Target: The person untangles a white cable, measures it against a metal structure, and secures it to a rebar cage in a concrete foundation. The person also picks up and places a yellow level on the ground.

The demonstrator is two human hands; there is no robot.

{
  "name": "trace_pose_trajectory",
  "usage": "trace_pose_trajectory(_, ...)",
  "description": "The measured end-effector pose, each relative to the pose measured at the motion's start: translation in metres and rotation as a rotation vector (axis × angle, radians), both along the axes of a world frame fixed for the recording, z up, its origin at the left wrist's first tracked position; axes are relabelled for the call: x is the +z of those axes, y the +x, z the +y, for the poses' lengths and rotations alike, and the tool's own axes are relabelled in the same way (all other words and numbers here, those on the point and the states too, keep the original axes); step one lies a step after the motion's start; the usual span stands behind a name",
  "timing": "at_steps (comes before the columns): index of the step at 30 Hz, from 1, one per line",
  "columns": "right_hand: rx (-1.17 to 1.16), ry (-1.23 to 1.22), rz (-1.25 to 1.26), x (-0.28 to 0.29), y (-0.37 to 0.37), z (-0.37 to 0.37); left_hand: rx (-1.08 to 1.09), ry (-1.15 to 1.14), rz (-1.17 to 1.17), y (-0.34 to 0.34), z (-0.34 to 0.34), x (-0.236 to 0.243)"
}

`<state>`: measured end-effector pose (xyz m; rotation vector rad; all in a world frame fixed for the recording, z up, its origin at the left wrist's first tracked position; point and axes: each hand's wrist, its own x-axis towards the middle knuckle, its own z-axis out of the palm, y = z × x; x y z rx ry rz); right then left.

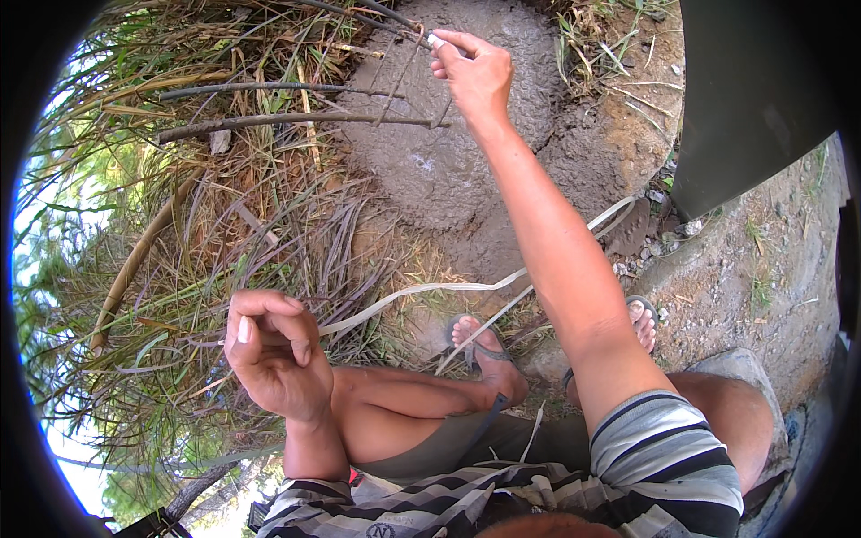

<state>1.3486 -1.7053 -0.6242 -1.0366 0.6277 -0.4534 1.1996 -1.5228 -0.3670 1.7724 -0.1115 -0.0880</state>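
Observation:
My right hand [475, 76] reaches far forward, thumb and forefinger pinched together at the corner of a rusty wire loop [405, 67] on a frame of dark metal rods [305, 120]. Whatever lies between those fingertips is too small to make out. The frame lies on its side, its near end over wet grey concrete [430, 179]. My left hand [280, 359] is raised at the left with its fingers curled. A pale strap [421, 289] meets these curled fingers and runs right along the ground past my feet; the grip on it is partly hidden.
Long dry and green grass [296, 233] covers the left side, with a bent brown stalk [143, 260] in it. A dark flat panel [744, 108] stands at the upper right. Gravel [664, 242] and bare soil lie below it. My sandalled foot [484, 350] is near the strap.

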Motion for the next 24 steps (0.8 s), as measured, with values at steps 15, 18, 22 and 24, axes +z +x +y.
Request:
trace_pose_trajectory(15, 0.028, 0.024, 0.024, 0.0036, -0.0006, 0.0004, -0.001, -0.025, -0.002, -0.001, -0.0008, 0.0003)
trace_pose_trajectory(18, 0.004, -0.012, 0.02, -0.0004, 0.0018, 0.0037, -0.001, -0.02, -0.004, -0.0013, -0.0008, 0.0001)
trace_pose_trajectory(22, 0.017, -0.003, 0.016, -0.0006, 0.0015, 0.0041, -0.012, -0.014, -0.005, -0.0007, -0.0019, -0.0001)
trace_pose_trajectory(24, 0.019, 0.007, 0.011, -0.0001, 0.001, 0.0049, -0.016, -0.008, -0.007, -0.0005, -0.0027, -0.0003)
